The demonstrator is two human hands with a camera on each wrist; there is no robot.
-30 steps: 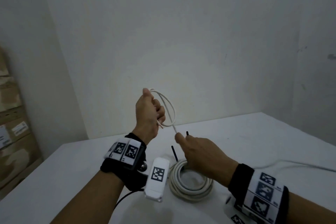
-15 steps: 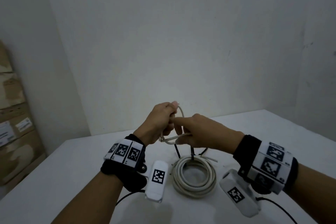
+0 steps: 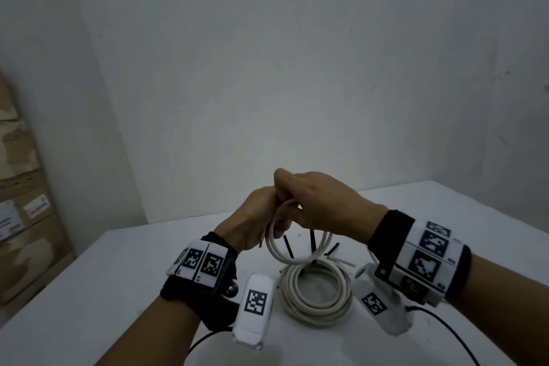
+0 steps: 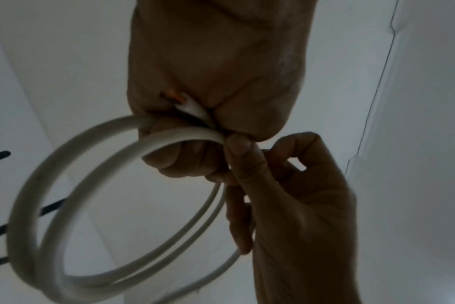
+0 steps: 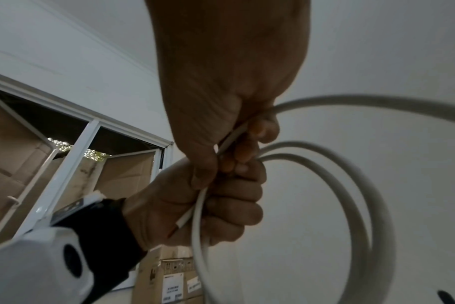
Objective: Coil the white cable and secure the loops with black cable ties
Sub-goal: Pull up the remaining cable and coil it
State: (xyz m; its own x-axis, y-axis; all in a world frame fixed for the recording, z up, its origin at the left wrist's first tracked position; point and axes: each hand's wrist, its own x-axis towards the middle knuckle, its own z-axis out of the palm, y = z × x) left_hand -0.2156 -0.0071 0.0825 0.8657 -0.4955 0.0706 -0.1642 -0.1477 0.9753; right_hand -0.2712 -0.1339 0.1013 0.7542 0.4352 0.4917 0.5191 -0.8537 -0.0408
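Observation:
Both hands meet above the table over a small coil of white cable (image 3: 294, 255). My left hand (image 3: 255, 217) grips the gathered loops in a fist, and the cut end with an orange core (image 4: 173, 96) pokes out by its palm. My right hand (image 3: 315, 202) reaches over from the right and pinches a strand of the same white cable (image 5: 325, 164) at the top of the loops. The loops (image 4: 73, 205) hang below both hands. A larger coiled white cable (image 3: 315, 291) lies on the table under them. Black cable ties (image 3: 288, 246) stick up behind it.
The white table (image 3: 118, 291) stands in a corner of white walls. Stacked cardboard boxes (image 3: 20, 202) stand at the left. A black lead (image 3: 451, 333) trails from the right wrist camera across the table at the lower right.
My right hand rose from near the table to the left hand and closed on the cable at the top of the loops. The held loops have grown and now hang lower.

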